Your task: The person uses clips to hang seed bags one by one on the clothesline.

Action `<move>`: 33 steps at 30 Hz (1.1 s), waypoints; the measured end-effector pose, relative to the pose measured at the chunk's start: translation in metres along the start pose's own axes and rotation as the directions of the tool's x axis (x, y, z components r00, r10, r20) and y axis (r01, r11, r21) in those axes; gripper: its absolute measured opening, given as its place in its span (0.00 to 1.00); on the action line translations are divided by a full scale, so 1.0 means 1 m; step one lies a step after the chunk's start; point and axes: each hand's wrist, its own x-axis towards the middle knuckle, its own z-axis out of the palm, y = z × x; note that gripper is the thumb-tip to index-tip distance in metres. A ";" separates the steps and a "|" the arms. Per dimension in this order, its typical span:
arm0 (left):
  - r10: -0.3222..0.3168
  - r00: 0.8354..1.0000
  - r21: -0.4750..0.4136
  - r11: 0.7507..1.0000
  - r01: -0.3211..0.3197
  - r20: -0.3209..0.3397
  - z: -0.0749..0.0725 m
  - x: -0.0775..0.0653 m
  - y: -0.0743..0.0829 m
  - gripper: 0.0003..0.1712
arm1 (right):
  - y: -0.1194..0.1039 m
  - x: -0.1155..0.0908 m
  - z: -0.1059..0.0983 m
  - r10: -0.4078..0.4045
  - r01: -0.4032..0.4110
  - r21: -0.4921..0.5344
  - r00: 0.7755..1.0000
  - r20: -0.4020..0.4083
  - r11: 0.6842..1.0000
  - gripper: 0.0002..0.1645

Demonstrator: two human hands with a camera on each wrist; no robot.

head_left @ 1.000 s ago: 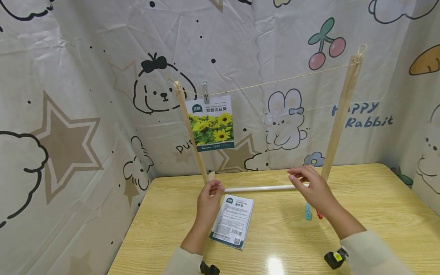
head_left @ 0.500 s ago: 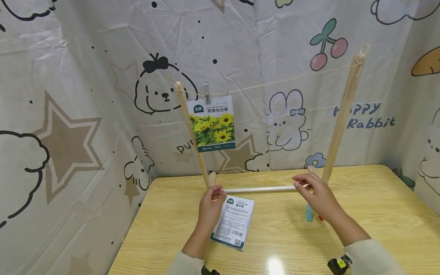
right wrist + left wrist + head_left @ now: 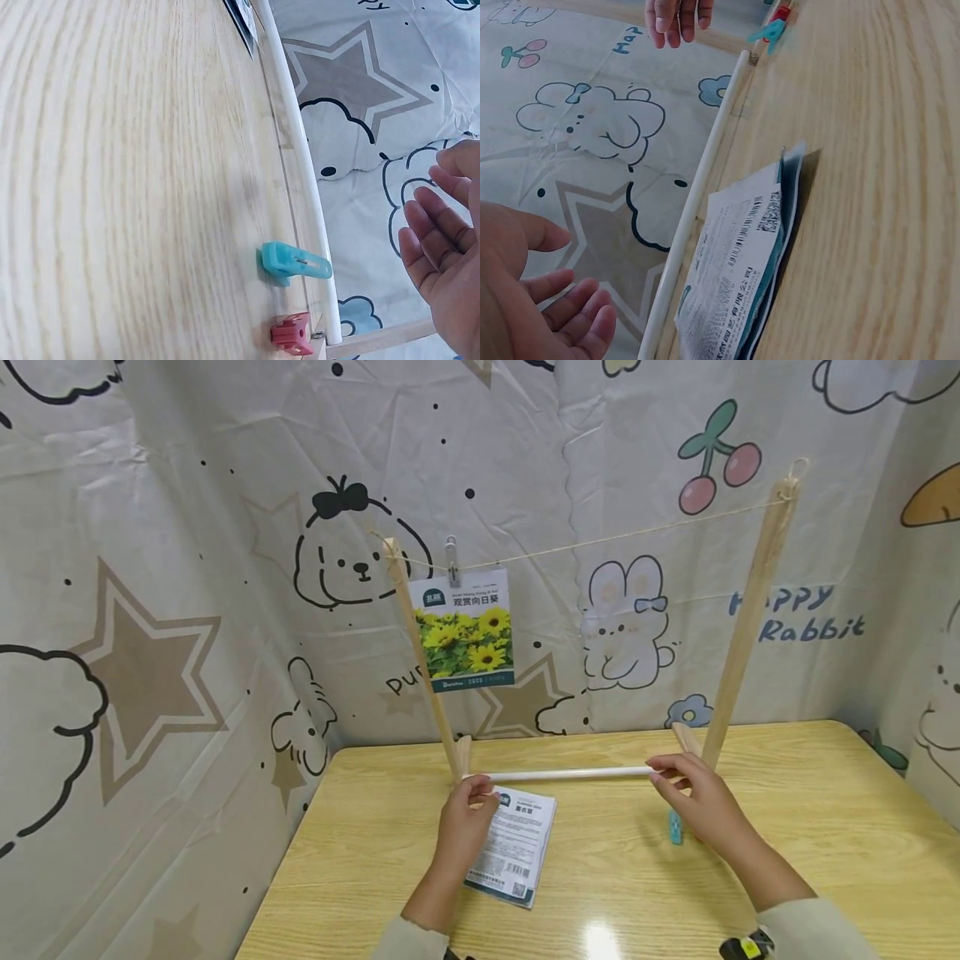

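My left hand (image 3: 465, 822) hovers by the left end of a white rod (image 3: 570, 773), over the upper left of a stack of seed packets (image 3: 517, 852). In the left wrist view its fingers are relaxed and hold nothing. Beside the rod's right end is my right hand (image 3: 701, 802), likewise holding nothing in the right wrist view, fingers loosely bent. Below it on the table lies a turquoise clothespin (image 3: 676, 827). A red clothespin (image 3: 292, 334) lies close by, hidden in the head view. A sunflower seed packet (image 3: 465, 631) hangs from a string (image 3: 600, 542) by a clear clothespin (image 3: 452, 564).
Two wooden posts stand upright, the left post (image 3: 420, 652) and the right post (image 3: 750, 627), with the string tied between their tops. The white rod joins them low down. A printed cloth (image 3: 600, 443) covers the wall behind the wooden table (image 3: 360, 860).
Both hands have drifted slightly down and to the right. The right hand now covers the red clothespin in the head view. The hanging packet and the stack stay in place.
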 end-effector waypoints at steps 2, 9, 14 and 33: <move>0.014 1.000 0.020 1.000 -0.014 -0.003 0.001 0.000 -0.002 0.18 | 0.002 -0.001 -0.001 0.015 -0.015 -0.006 1.000 0.000 1.000 0.14; 0.019 1.000 0.080 0.997 -0.019 -0.011 0.004 -0.002 -0.007 0.18 | 0.011 -0.006 -0.001 0.037 -0.037 -0.051 0.999 0.000 0.998 0.13; 0.024 1.000 0.098 0.995 -0.023 -0.006 0.005 -0.003 -0.011 0.19 | 0.015 -0.009 -0.001 0.073 -0.071 -0.078 0.997 0.023 0.994 0.14; -0.030 0.996 0.219 0.976 0.010 0.088 0.001 -0.005 -0.024 0.31 | 0.029 -0.023 -0.005 0.173 -0.168 -0.058 0.981 0.090 0.984 0.20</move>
